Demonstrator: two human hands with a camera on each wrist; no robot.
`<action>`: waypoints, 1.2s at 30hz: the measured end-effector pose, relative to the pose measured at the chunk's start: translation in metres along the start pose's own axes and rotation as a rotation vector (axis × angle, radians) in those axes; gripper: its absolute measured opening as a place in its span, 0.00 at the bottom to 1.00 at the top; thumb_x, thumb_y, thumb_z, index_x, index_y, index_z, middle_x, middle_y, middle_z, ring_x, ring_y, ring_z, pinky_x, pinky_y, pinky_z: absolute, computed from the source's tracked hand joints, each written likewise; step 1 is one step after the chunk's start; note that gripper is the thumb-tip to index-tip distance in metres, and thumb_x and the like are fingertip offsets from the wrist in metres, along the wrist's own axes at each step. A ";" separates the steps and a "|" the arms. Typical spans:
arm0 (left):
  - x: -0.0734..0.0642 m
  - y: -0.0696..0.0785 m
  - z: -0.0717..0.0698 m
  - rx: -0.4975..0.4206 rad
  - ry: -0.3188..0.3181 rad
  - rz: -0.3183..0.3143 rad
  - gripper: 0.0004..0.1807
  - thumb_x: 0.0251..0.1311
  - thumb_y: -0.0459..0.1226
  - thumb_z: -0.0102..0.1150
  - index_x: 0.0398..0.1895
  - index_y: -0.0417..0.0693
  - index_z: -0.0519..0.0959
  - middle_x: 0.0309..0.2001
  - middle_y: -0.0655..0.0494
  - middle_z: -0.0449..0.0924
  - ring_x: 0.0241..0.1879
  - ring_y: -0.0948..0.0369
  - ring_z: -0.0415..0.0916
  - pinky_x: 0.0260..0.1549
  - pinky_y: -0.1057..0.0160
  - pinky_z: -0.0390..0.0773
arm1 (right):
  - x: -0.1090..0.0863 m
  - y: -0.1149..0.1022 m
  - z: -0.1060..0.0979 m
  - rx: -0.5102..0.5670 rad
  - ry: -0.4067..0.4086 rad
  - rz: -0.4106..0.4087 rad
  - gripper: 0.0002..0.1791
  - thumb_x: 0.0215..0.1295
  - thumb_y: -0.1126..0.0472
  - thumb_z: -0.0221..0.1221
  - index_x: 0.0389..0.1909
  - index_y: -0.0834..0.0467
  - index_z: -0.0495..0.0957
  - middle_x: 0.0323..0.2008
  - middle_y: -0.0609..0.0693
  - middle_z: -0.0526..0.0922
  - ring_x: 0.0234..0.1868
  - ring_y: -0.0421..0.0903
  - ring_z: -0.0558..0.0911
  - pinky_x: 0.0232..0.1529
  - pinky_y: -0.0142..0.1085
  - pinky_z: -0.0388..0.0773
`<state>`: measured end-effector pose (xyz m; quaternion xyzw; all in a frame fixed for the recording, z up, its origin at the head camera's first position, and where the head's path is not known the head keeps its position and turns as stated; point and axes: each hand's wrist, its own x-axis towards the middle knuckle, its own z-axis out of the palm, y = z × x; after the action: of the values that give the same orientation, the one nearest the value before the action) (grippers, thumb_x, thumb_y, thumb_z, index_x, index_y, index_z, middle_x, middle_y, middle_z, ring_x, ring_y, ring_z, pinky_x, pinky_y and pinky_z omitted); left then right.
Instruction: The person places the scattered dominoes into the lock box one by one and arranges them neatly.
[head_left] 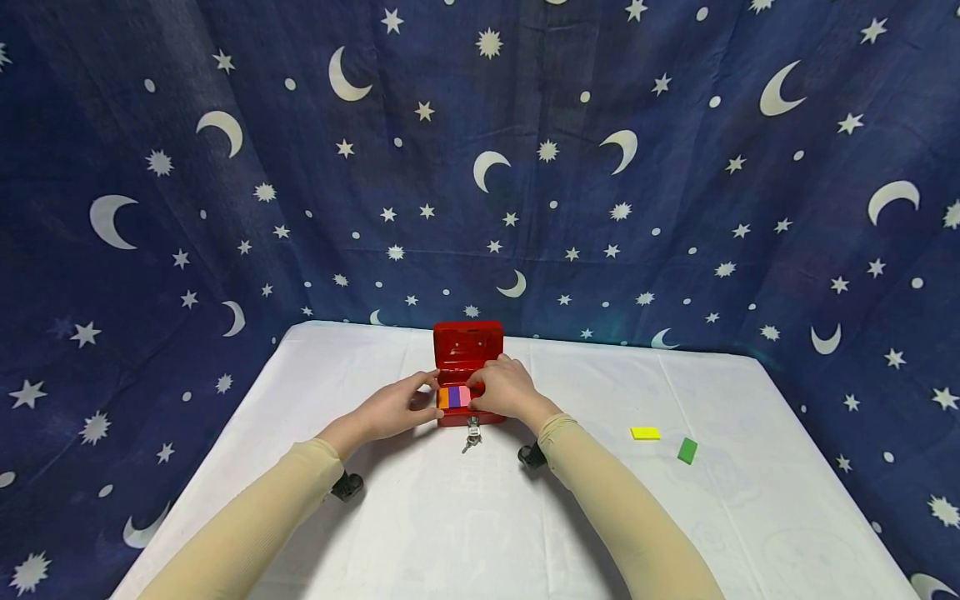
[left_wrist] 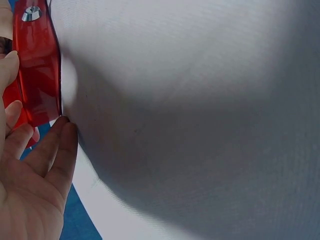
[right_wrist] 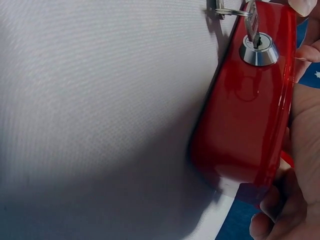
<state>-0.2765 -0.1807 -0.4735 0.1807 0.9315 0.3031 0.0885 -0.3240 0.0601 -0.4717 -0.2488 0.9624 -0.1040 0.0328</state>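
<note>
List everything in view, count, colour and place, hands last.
Cash box: one, red, open, far centre
Orange block, purple block, pink block: one visible each, in box
Yellow block, green block: one each, right on cloth
Lock: one, silver, box front
Key set: one, silver, at lock
Tablecloth: one, white, underneath
Backdrop: one, navy with pale moons, stars, behind
Wrist cameras: two, black, under wrists
Sleeves: two, beige, forearms
Left hand: one, bare, at box's left side
Right hand: one, bare, at pink block

Head view looks forward and down, well back, across the surface (head_left: 592,375); wrist views, right in close, share the red box (right_wrist: 240,120).
</note>
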 end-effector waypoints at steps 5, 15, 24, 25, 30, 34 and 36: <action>0.001 0.000 0.000 0.008 0.001 0.013 0.28 0.64 0.53 0.67 0.62 0.53 0.74 0.77 0.63 0.62 0.64 0.57 0.75 0.64 0.48 0.72 | 0.000 0.001 -0.001 -0.011 0.001 -0.001 0.23 0.54 0.46 0.74 0.53 0.44 0.88 0.46 0.45 0.85 0.51 0.46 0.72 0.54 0.43 0.71; 0.003 0.001 0.000 0.000 0.008 0.022 0.28 0.64 0.54 0.67 0.62 0.54 0.74 0.76 0.62 0.63 0.64 0.56 0.75 0.64 0.48 0.73 | 0.000 0.002 -0.003 -0.013 -0.002 0.004 0.24 0.54 0.46 0.74 0.53 0.44 0.88 0.46 0.44 0.85 0.51 0.46 0.72 0.55 0.43 0.71; 0.004 0.001 0.001 0.003 0.007 0.019 0.29 0.64 0.55 0.66 0.64 0.54 0.74 0.75 0.62 0.65 0.64 0.56 0.75 0.64 0.48 0.72 | -0.001 0.003 -0.005 0.010 -0.001 0.003 0.24 0.55 0.44 0.73 0.54 0.43 0.87 0.49 0.44 0.86 0.52 0.46 0.73 0.56 0.44 0.71; 0.004 0.001 0.001 0.006 0.006 0.020 0.29 0.64 0.55 0.66 0.63 0.54 0.74 0.76 0.62 0.63 0.64 0.57 0.75 0.65 0.48 0.72 | -0.001 0.003 -0.005 0.015 -0.001 0.000 0.24 0.55 0.44 0.73 0.54 0.43 0.87 0.50 0.44 0.86 0.52 0.46 0.73 0.56 0.44 0.71; 0.001 0.001 0.001 0.002 0.010 0.018 0.28 0.64 0.55 0.66 0.62 0.54 0.75 0.76 0.62 0.63 0.64 0.56 0.75 0.65 0.48 0.72 | -0.003 0.002 -0.006 0.040 0.016 -0.021 0.22 0.58 0.45 0.71 0.54 0.44 0.87 0.51 0.44 0.87 0.50 0.45 0.73 0.54 0.43 0.71; -0.001 0.002 0.001 0.001 0.012 0.011 0.28 0.64 0.55 0.65 0.62 0.55 0.75 0.77 0.62 0.62 0.65 0.56 0.75 0.65 0.47 0.71 | -0.006 0.002 -0.005 0.063 0.035 -0.040 0.21 0.58 0.45 0.71 0.53 0.44 0.88 0.50 0.45 0.87 0.48 0.45 0.73 0.54 0.43 0.72; -0.002 0.002 0.001 0.004 0.012 0.009 0.28 0.64 0.55 0.65 0.63 0.55 0.75 0.77 0.62 0.62 0.65 0.56 0.75 0.65 0.47 0.71 | -0.007 0.001 -0.004 0.070 0.037 -0.043 0.22 0.59 0.45 0.71 0.54 0.44 0.87 0.51 0.45 0.87 0.49 0.44 0.73 0.54 0.43 0.72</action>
<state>-0.2738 -0.1792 -0.4733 0.1832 0.9318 0.3026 0.0813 -0.3191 0.0655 -0.4677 -0.2662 0.9530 -0.1428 0.0212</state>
